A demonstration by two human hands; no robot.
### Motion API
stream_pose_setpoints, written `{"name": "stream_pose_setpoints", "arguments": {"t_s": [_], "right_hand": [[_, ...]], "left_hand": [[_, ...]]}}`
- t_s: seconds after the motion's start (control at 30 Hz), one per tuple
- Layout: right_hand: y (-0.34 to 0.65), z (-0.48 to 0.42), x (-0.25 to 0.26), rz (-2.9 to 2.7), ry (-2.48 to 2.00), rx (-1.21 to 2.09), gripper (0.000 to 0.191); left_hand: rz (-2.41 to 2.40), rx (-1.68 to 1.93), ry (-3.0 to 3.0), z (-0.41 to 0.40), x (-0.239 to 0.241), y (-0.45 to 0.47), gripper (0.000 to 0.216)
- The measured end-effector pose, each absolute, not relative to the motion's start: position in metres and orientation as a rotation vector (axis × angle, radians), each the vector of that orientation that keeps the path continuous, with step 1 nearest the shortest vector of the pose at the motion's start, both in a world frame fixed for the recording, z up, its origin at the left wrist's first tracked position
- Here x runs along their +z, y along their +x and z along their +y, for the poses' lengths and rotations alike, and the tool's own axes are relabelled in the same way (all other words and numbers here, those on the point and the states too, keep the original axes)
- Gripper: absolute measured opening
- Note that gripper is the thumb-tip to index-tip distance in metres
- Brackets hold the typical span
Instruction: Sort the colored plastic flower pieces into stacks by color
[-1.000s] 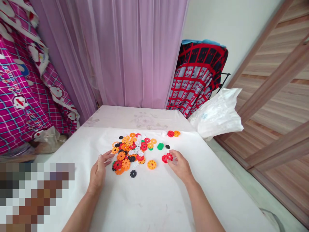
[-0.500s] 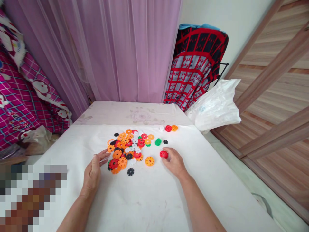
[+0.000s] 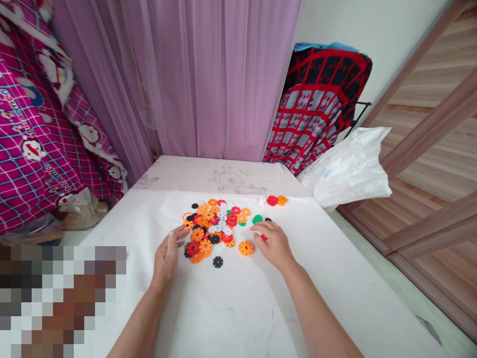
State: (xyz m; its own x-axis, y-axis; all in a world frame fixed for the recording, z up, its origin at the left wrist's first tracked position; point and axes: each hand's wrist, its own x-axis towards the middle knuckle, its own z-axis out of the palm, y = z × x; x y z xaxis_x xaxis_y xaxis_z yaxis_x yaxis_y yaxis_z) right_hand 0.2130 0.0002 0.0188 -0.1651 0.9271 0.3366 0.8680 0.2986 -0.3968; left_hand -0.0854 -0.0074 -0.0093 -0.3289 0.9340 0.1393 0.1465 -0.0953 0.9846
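Observation:
A mixed pile of notched, flower-shaped plastic discs [image 3: 205, 246] in orange, red, white, black and green lies on the white-covered table. At the pile's left edge is my left hand [image 3: 166, 256], open, its fingertips next to the orange pieces. My right hand [image 3: 275, 246] is right of the pile with thumb and fingers apart. A red disc [image 3: 264, 238] shows in the gap beneath its fingers, mostly hidden by the hand. Just left of that hand sits an orange disc stack [image 3: 246, 248]. One black disc [image 3: 218, 262] lies in front of the pile.
Beyond my right hand are green discs [image 3: 257, 219] and a partly covered black disc [image 3: 268, 219]. Farther back stand white discs [image 3: 262, 201], red discs [image 3: 272, 200] and orange discs [image 3: 282, 200]. A white plastic bag [image 3: 350, 166] is at the table's right edge [image 3: 315, 200].
My right hand's fingers have spread from their pinch on the red disc, which now shows under the hand. My left hand stays beside the pile. The whole view has shifted slightly.

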Motion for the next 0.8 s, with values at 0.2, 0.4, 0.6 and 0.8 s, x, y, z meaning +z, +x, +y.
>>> {"name": "stream_pose_setpoints", "arguments": {"t_s": [0.2, 0.4, 0.6, 0.8], "right_hand": [[0.147, 0.026, 0.038, -2.431, -1.686, 0.19, 0.027], [0.147, 0.025, 0.04, -2.259, -1.884, 0.178, 0.024], [0.138, 0.018, 0.037, -2.34, -1.77, 0.193, 0.026], [0.138, 0.016, 0.037, -2.215, -1.957, 0.186, 0.024]], "left_hand": [[1.482, 1.5, 1.205, -0.006, -0.014, -0.087, 0.073], [1.478, 1.499, 1.195, -0.006, -0.016, -0.084, 0.069], [1.466, 1.505, 1.205, -0.005, -0.017, -0.084, 0.066], [1.489, 1.48, 1.215, -0.005, -0.016, -0.083, 0.066]]}}
